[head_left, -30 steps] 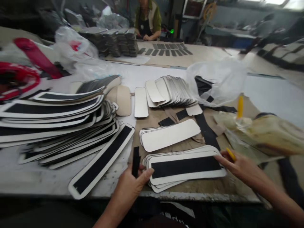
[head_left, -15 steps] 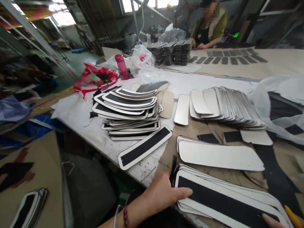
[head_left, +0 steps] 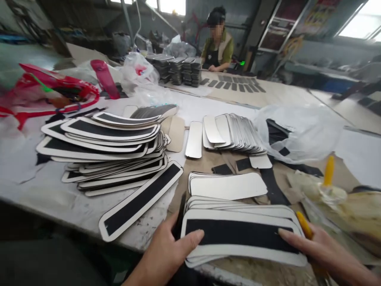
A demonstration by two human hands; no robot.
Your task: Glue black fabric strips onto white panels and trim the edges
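A stack of white panels with black centre strips [head_left: 238,232] lies at the table's front edge. My left hand [head_left: 175,242] grips its left end, thumb on top of the black strip. At the right end, my right hand [head_left: 312,242] presses its thumb on the strip and also has a yellow-handled tool [head_left: 304,225] between its fingers; the tool's other end is hidden. Just behind lie plain white panels [head_left: 228,186]. To the left, one strip panel [head_left: 141,200] lies slanted beside a tall pile of similar panels [head_left: 113,135].
Fanned white pieces [head_left: 235,131] and a clear plastic bag [head_left: 309,131] lie behind. A glue-stained container [head_left: 360,214] with a yellow handle upright beside it is at right. A red bag [head_left: 86,93] and pink bottle [head_left: 105,79] stand back left. A person works at the far table.
The view has swung right, bringing my right hand, the yellow tool and the glue-stained container into sight. Both hands remain at the ends of the front stack, which now appears more level.
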